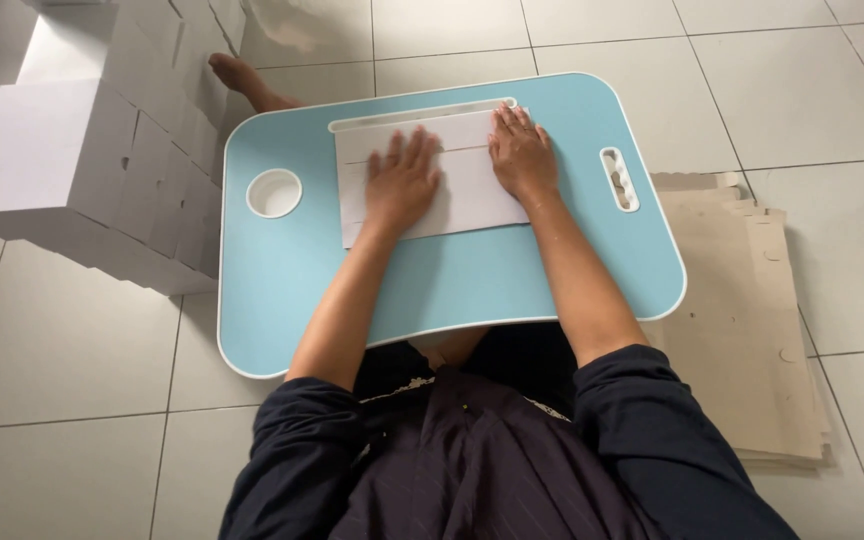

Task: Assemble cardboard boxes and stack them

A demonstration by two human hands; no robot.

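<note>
A flat white cardboard sheet (pixel 472 195) with fold lines lies on a light blue lap table (pixel 452 280). My left hand (pixel 402 180) rests palm down on the sheet's left half, fingers spread. My right hand (pixel 522 155) presses flat on its upper right part, near the table's long slot (pixel 422 115). Neither hand grips anything.
A tall stack of folded white boxes (pixel 102 150) stands at the left, close to the table edge. A pile of flat brown cardboard sheets (pixel 742 320) lies on the tiled floor at the right. A bare foot (pixel 242 80) shows beyond the table. The table has a round cup hole (pixel 274 193) and a handle cutout (pixel 619 180).
</note>
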